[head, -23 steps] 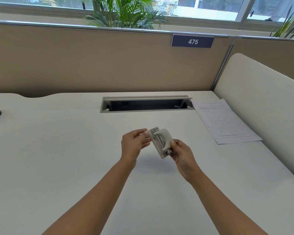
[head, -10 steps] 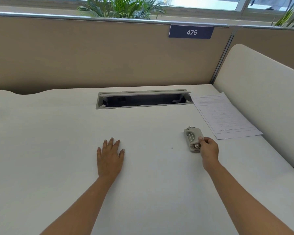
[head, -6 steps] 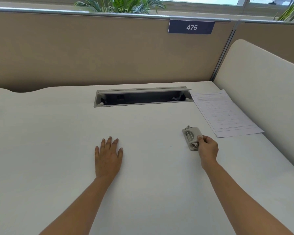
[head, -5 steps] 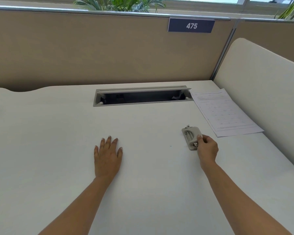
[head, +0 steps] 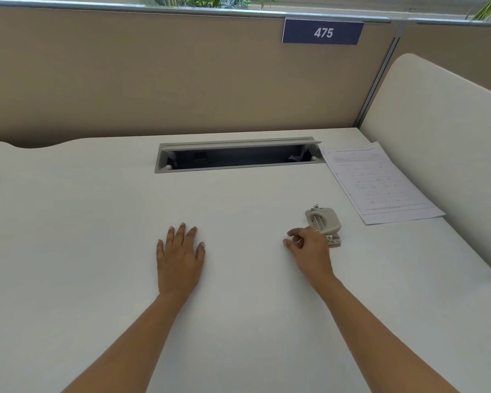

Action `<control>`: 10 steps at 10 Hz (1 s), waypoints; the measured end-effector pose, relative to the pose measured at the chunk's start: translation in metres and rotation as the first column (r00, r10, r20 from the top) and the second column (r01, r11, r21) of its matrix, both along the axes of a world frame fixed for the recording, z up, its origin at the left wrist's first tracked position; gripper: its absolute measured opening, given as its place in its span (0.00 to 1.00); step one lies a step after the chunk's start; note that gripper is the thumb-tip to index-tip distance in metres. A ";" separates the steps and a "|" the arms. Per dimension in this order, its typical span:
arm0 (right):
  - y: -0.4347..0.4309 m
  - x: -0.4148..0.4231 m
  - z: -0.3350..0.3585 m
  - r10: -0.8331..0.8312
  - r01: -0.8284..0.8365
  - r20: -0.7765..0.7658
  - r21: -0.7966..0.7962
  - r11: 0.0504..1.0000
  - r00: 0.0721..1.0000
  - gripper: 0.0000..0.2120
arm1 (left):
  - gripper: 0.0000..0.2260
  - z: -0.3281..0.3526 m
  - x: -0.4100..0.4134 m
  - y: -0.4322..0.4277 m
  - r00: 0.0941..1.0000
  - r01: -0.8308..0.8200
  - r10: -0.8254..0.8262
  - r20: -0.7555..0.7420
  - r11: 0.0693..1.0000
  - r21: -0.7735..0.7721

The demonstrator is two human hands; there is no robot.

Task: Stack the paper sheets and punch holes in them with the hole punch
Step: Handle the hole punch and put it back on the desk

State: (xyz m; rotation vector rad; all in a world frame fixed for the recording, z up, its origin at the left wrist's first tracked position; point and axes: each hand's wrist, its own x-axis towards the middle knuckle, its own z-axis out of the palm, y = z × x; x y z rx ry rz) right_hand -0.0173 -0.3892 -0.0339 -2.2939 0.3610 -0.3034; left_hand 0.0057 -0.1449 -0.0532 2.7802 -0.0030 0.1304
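Punch (head: 323, 224) sits on the desk (head: 97, 222) right of centre, sheets (head: 380, 182) just beyond it at right. Our left hand (head: 180, 259) lies flat and empty. Right hand (head: 309, 248), loosely curled beside the punch, holds nothing. Cable tray (head: 238, 156) at centre top: contents unclear.

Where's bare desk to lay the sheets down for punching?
Bare: the stretch between left hand and right hand, up to the cable tray, and everything left of the left hand. Crowded: the far right, where the hole punch sits beside the paper sheets against the side panel.
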 end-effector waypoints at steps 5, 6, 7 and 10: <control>0.014 0.013 -0.002 -0.112 0.110 -0.154 -0.023 0.994 0.982 0.06 | 0.21 0.000 0.000 0.000 1.000 -0.005 0.005 0.007 1.000 -0.018; 0.019 0.012 -0.002 -0.100 0.088 -0.145 -0.088 0.992 0.984 0.07 | 0.21 0.000 0.000 0.000 1.000 -0.006 0.007 0.006 1.000 -0.027; 0.021 0.008 -0.003 -0.065 0.043 -0.119 -0.180 0.983 0.991 0.07 | 0.21 0.000 0.000 -0.001 1.000 -0.007 0.008 0.007 0.999 -0.032; 0.012 0.005 -0.001 -0.139 0.136 -0.073 -0.037 0.990 0.988 0.07 | 0.20 -0.001 0.001 0.000 1.000 -0.008 0.008 0.021 1.000 -0.014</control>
